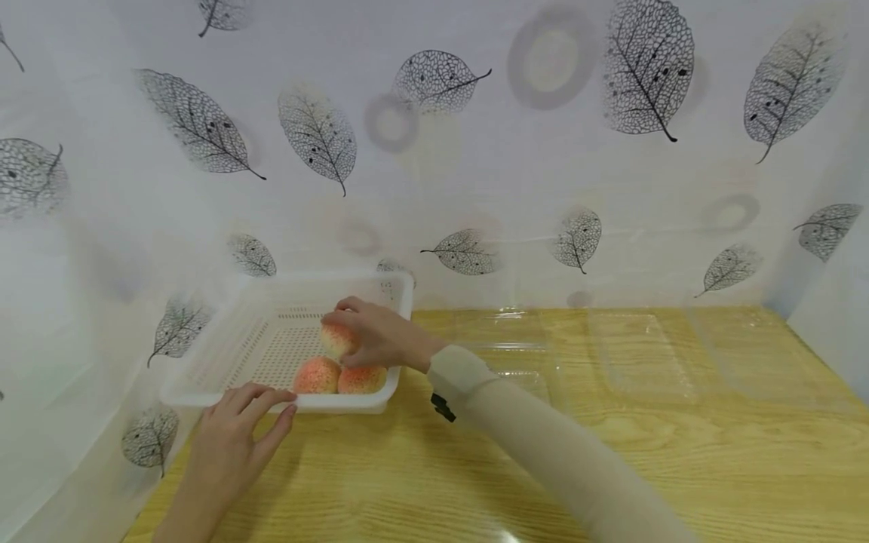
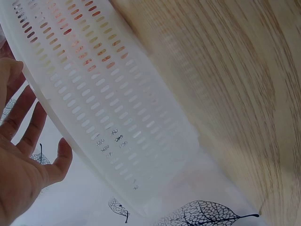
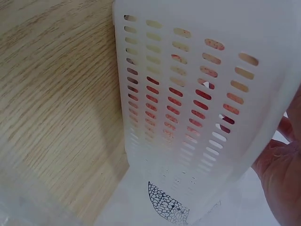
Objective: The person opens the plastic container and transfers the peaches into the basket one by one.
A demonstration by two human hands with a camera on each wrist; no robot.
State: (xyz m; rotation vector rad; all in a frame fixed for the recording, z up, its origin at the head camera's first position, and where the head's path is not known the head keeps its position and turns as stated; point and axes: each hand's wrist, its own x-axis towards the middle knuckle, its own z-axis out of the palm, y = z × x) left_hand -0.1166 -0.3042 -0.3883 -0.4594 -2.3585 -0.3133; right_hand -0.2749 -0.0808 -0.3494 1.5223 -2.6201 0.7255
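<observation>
A white perforated plastic basket (image 1: 224,317) stands at the left of the table. Inside its near right corner lie two pink-and-yellow peaches, the left peach (image 1: 316,375) and the right peach (image 1: 363,380). My right hand (image 1: 380,332) reaches over the basket's right side and grips a third peach (image 1: 336,341) just behind them. The left hand (image 1: 234,434) rests on the near rim with relaxed fingers; the left wrist view shows its fingertips at the rim (image 2: 40,96). In the right wrist view the basket wall (image 3: 197,14) mostly hides the peaches, and only part of the right hand (image 3: 282,169) shows.
Clear plastic containers stand along the back of the wood-grain table (image 1: 611,467): one left container (image 1: 509,332) behind the right forearm, a middle container (image 1: 641,358) and a right container (image 1: 753,354). A leaf-patterned white curtain (image 1: 462,181) closes off the back and sides.
</observation>
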